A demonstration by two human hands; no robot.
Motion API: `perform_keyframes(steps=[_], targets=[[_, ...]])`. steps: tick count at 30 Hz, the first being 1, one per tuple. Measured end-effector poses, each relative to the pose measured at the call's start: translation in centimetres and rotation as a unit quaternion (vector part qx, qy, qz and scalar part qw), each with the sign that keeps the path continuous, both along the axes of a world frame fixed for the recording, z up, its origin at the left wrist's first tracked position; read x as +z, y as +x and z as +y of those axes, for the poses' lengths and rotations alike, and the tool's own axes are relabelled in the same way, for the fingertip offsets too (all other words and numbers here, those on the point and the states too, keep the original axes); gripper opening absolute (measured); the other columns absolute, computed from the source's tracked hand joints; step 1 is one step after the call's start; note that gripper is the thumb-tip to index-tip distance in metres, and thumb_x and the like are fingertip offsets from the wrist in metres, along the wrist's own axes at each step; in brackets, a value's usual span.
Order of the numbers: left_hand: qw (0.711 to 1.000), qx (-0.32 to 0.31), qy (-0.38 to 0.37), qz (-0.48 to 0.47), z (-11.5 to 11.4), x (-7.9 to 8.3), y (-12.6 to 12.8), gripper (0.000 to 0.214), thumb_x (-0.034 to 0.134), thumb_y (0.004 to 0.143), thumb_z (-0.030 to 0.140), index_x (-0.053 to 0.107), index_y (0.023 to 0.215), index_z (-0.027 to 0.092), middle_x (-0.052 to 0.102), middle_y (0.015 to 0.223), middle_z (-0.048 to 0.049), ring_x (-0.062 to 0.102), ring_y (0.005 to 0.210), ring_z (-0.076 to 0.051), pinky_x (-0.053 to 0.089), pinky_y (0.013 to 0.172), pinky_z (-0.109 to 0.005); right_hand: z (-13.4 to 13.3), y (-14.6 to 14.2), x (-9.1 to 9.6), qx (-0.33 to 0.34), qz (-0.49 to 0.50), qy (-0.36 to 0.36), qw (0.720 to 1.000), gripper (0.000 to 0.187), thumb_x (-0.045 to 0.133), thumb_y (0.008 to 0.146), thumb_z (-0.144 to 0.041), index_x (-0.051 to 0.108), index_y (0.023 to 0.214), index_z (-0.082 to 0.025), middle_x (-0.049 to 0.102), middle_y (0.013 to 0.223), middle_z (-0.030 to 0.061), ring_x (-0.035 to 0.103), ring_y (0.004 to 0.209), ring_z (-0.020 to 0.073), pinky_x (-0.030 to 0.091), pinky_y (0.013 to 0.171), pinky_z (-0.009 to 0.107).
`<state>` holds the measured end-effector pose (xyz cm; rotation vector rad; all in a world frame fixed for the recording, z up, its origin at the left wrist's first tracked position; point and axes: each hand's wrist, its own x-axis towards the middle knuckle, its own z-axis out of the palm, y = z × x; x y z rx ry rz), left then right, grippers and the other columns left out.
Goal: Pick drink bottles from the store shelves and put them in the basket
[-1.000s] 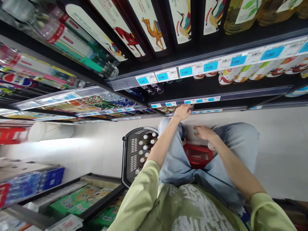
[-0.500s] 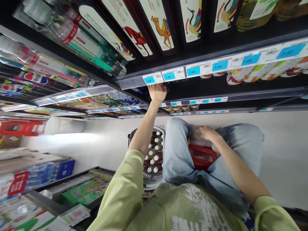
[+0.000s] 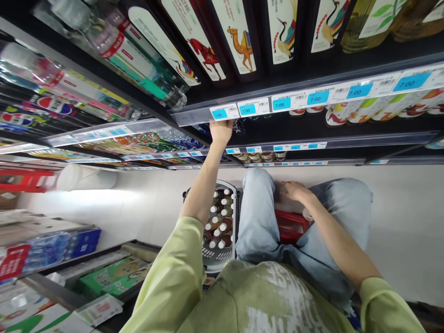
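Note:
My left hand (image 3: 222, 132) reaches into the shelf just below the upper price rail (image 3: 194, 114). Its fingertips are hidden behind the rail and in shadow, so what they touch does not show. Right beside it, a dark clear-topped bottle (image 3: 239, 126) stands in the shelf. My right hand (image 3: 294, 189) hangs between my knees with the fingers stretched out and nothing in them. On the floor left of my legs is a grey basket (image 3: 217, 266) filled with several white-capped bottles (image 3: 224, 226).
Tall bottles with a camel label (image 3: 240, 48) and other animal labels line the shelf above. White-labelled bottles (image 3: 336, 114) stand lower right. Beneath me is a red stool (image 3: 291, 224). A white bucket (image 3: 86, 178) and a low rack with a green box (image 3: 111, 277) are at left.
The view has shifted slightly. My left hand has slid a little left and deeper under the rail. My right hand stays between the knees.

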<state>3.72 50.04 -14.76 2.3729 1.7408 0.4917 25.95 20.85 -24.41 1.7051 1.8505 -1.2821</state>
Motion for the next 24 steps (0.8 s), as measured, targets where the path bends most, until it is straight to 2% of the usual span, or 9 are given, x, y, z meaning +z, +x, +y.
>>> perform_keyframes(steps=[3,8,11,14,17,19,21,23,24], targets=[[0.999,0.015,0.031,-0.024,-3.9,-0.3,-0.3,0.043,0.061,0.1,0.045,0.065,0.135,0.021,0.064,0.14,-0.0186,0.05,0.146,-0.036,0.045,0.122,-0.054,-0.2,-0.1,0.1,-0.011,0.003,0.009,1.0,0.047,0.054,0.107,-0.039,0.058,0.15,-0.019,0.072,0.138,0.0205,0.071,0.128,0.0338,0.054,0.1,0.041],[0.996,-0.083,0.041,-0.01,-9.7,-0.4,-0.3,0.023,0.065,0.101,0.04,0.068,0.111,0.019,0.063,0.126,-0.015,0.06,0.123,-0.028,0.055,0.108,-0.043,-1.5,0.2,1.4,-0.03,0.006,0.034,0.999,0.044,0.055,0.106,-0.034,0.059,0.147,-0.017,0.075,0.131,0.0178,0.073,0.121,0.0299,0.054,0.095,0.036],[0.993,-0.102,0.057,-0.016,-12.2,0.9,0.1,0.017,0.062,0.102,0.036,0.066,0.102,0.019,0.064,0.118,-0.0128,0.063,0.115,-0.025,0.056,0.104,-0.04,-2.9,0.7,2.4,-0.041,0.012,0.069,0.997,0.043,0.057,0.105,-0.032,0.059,0.146,-0.017,0.075,0.131,0.016,0.073,0.12,0.0269,0.053,0.097,0.034],[0.986,-0.137,0.087,-0.048,-15.0,3.7,0.7,0.017,0.061,0.102,0.036,0.065,0.096,0.021,0.066,0.11,-0.0113,0.065,0.108,-0.024,0.057,0.101,-0.038,-4.3,0.9,2.9,-0.1,0.041,0.142,0.984,0.05,0.058,0.104,-0.03,0.05,0.153,-0.019,0.07,0.142,0.0146,0.07,0.126,0.023,0.05,0.107,0.032],[0.974,-0.149,0.121,-0.117,-19.3,7.6,1.4,0.019,0.06,0.102,0.038,0.066,0.094,0.022,0.068,0.105,-0.0097,0.067,0.103,-0.021,0.058,0.097,-0.034,-5.7,0.2,3.2,-0.244,0.128,0.246,0.929,0.07,0.064,0.096,-0.03,0.035,0.16,-0.02,0.058,0.156,0.0181,0.066,0.132,0.026,0.05,0.113,0.041],[0.967,-0.15,0.123,-0.167,-23.2,10.2,1.9,0.02,0.059,0.101,0.039,0.068,0.092,0.023,0.068,0.1,-0.008,0.068,0.098,-0.019,0.059,0.093,-0.033,-6.9,-0.7,4.0,-0.324,0.203,0.312,0.87,0.09,0.071,0.089,-0.038,0.025,0.164,-0.02,0.045,0.166,0.0226,0.061,0.139,0.0307,0.051,0.114,0.048],[0.96,-0.145,0.099,-0.216,-27.7,12.5,2.1,0.018,0.061,0.098,0.04,0.068,0.089,0.025,0.068,0.096,-0.0068,0.069,0.093,-0.019,0.059,0.089,-0.033,-8.8,-2.0,5.4,-0.37,0.276,0.371,0.806,0.105,0.077,0.081,-0.048,0.02,0.164,-0.02,0.033,0.172,0.025,0.055,0.146,0.034,0.05,0.116,0.051],[0.956,-0.13,0.05,-0.258,-32.2,14.0,2.2,0.016,0.064,0.094,0.04,0.067,0.086,0.027,0.069,0.091,-0.0062,0.069,0.089,-0.02,0.06,0.086,-0.036,-11.6,-3.6,6.9,-0.389,0.329,0.399,0.763,0.106,0.08,0.076,-0.056,0.028,0.161,-0.022,0.037,0.17,0.0227,0.054,0.148,0.0358,0.048,0.12,0.054],[0.953,-0.112,0.025,-0.279,-34.3,14.5,2.2,0.016,0.065,0.093,0.041,0.067,0.085,0.028,0.069,0.091,-0.0065,0.069,0.088,-0.021,0.06,0.085,-0.038,-13.2,-4.5,7.6,-0.389,0.334,0.396,0.762,0.098,0.081,0.075,-0.058,0.037,0.156,-0.023,0.048,0.164,0.0204,0.055,0.146,0.0369,0.046,0.122,0.056]])
